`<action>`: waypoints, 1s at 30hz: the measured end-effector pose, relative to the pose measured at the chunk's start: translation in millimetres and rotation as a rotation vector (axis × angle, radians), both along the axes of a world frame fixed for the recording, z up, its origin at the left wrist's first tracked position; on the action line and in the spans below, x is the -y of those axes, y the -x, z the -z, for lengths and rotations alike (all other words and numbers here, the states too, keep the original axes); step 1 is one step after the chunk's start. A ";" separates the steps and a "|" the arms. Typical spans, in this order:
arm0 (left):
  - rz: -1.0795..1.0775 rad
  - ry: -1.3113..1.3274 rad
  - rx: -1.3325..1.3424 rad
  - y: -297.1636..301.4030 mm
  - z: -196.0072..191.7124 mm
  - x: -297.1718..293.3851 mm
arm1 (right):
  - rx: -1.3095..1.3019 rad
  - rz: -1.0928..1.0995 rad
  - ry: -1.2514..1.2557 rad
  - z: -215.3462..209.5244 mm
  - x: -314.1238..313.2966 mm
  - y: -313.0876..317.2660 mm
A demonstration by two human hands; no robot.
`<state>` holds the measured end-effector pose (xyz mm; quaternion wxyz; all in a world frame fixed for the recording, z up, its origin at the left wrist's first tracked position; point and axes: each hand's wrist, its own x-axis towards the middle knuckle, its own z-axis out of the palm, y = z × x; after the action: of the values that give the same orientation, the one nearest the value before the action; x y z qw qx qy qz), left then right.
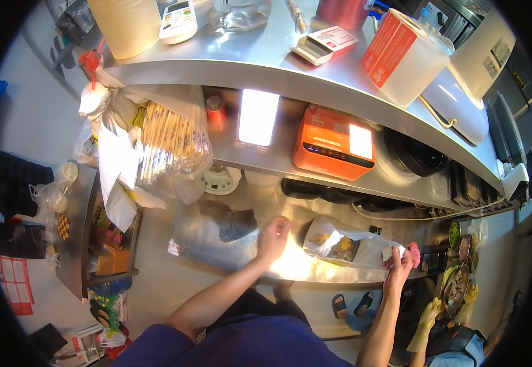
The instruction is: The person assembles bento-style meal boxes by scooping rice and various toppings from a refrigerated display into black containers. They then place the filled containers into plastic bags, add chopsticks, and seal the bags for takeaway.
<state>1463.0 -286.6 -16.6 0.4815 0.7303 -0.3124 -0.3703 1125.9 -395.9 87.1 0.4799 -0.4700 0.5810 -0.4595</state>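
Between the two hands lies a clear plastic bag (348, 246) with a food box (342, 248) inside. Right hand (399, 263) pinches the bag's end in its fingers. Left hand (273, 238) rests flat and loose on the shiny steel counter (198, 238), just beside the bag. Bare counter spreads past the left fingers; its front edge runs under both wrists.

Orange box-shaped device (333, 144) with lit white screen on middle shelf, centre; glowing white upright panel (258, 117) just left; red-and-white labelled tub (404, 56) on top shelf, far right; clear bagged food package (347, 246) on near counter; red paper signs (14, 282) low left.
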 end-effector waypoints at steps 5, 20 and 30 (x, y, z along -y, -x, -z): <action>-0.090 -0.441 0.545 8.3 95.3 7.6 | -0.105 -0.045 0.033 -14.7 -6.5 -22.9; 0.109 0.219 -0.150 22.4 -40.4 -51.8 | -0.616 -0.093 0.327 -71.9 -50.4 -58.5; 0.967 0.345 -0.013 132.3 -74.6 -46.9 | 0.201 0.242 -0.033 -9.8 -139.2 -17.8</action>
<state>1330.7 -239.7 58.0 0.3708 0.4098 -0.6680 -0.4984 1143.7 -256.8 96.9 0.4845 -0.3402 0.5900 -0.5490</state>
